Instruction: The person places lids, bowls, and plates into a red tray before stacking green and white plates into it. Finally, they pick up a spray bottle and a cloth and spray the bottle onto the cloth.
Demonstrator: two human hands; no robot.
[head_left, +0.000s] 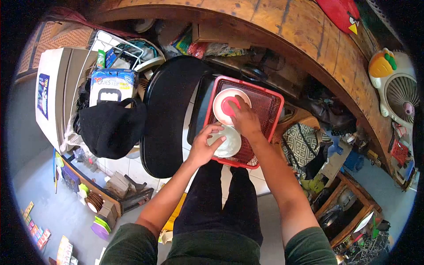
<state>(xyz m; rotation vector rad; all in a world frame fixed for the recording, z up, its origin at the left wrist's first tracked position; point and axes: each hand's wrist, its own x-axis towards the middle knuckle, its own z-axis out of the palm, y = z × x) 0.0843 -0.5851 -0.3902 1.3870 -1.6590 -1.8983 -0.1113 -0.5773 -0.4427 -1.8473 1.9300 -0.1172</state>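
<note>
A red plastic basket lies in front of me. At its upper left is a white bowl with a pink round item in it. My right hand reaches into this bowl, its fingers closed on the pink item. Just below, a pale translucent bowl sits in the lower left of the basket. My left hand is at the left side of that bowl, fingers apart, with the thumb over it; whether it grips the rim is unclear.
A black chair stands left of the basket, beside a black cloth bag. A curved wooden table edge arches across the top. A fan is at the right, and a wooden shelf at lower right.
</note>
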